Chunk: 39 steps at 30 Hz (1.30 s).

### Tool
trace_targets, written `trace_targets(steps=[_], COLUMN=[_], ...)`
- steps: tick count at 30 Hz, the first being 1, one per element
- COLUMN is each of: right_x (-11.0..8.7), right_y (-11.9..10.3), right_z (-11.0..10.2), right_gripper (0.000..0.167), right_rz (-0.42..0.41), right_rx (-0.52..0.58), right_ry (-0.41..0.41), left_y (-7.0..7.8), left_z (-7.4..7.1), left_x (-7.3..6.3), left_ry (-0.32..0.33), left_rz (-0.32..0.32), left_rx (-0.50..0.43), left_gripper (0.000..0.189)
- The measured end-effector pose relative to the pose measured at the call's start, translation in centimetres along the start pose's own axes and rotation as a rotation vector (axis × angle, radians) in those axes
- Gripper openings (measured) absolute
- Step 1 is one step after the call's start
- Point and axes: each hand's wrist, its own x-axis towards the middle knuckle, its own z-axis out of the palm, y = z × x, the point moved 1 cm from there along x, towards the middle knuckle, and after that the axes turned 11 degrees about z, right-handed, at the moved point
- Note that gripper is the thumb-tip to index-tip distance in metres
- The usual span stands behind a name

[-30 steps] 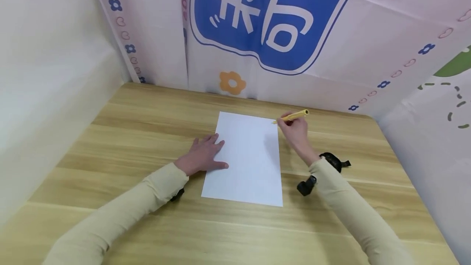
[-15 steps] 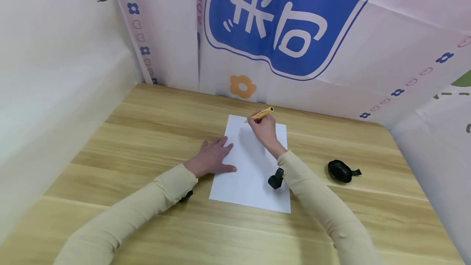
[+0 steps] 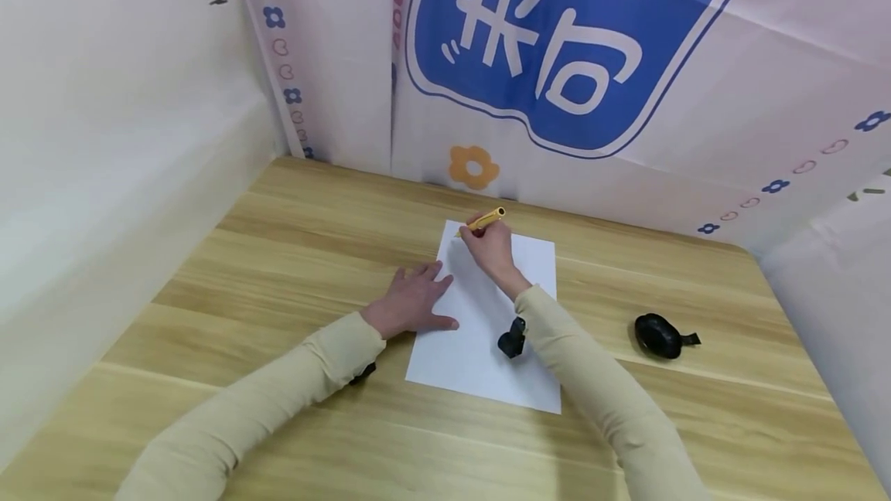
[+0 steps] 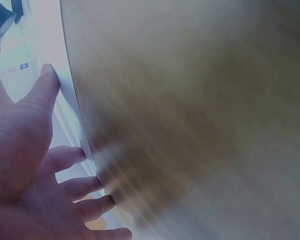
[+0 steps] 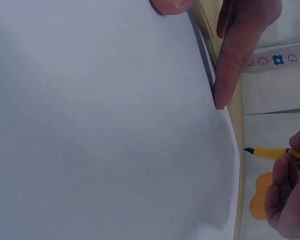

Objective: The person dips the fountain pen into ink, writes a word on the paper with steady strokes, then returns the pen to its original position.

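A white sheet of paper (image 3: 445, 358) lies on the wooden table, with no marks that I can make out. My left hand (image 3: 412, 301) rests on its left edge, fingers spread and straight; the left wrist view shows the thumb (image 4: 42, 92) and fingers along that edge. Between the fingers and thumb of my right hand (image 3: 493, 248) is a yellow fountain pen (image 3: 489, 218), held over the sheet's upper left part. Its dark nib shows in the right wrist view, where the pen (image 5: 272, 153) points at the paper's edge. Whether the nib touches the paper, I cannot tell.
To the right of the sheet lies a small black oval object (image 3: 657, 335) with a short tab. A printed wall covering (image 3: 348, 99) rises behind the table (image 3: 230, 284). Black wrist cameras (image 3: 513, 339) sit under the sleeves.
My right hand has carried the pen leftward from the sheet's upper right corner to its upper left part. The left hand stays on the left edge. The head view has shifted slightly.
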Motion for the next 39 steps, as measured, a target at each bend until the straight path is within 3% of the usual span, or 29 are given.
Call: trace_targets(steps=[6,21,39], right_x=[0.0,0.1,-0.2], right_y=[0.2,0.5,1.4], right_z=[0.5,0.5,-1.2], right_gripper=[0.014,0.013,0.014], right_rz=[0.008,0.002,0.053], right_rx=[-0.016,-0.008,-0.022], right_ry=[-0.039,-0.035,-0.042], left_y=[0.2,0.0,0.0], left_z=[-0.2,-0.1,0.1], left_x=[-0.1,0.0,0.0], left_ry=[0.001,0.012,0.028], left_rz=[0.001,0.009,0.018], left_rx=[-0.012,-0.001,-0.014], left_gripper=[0.083,0.083,0.083])
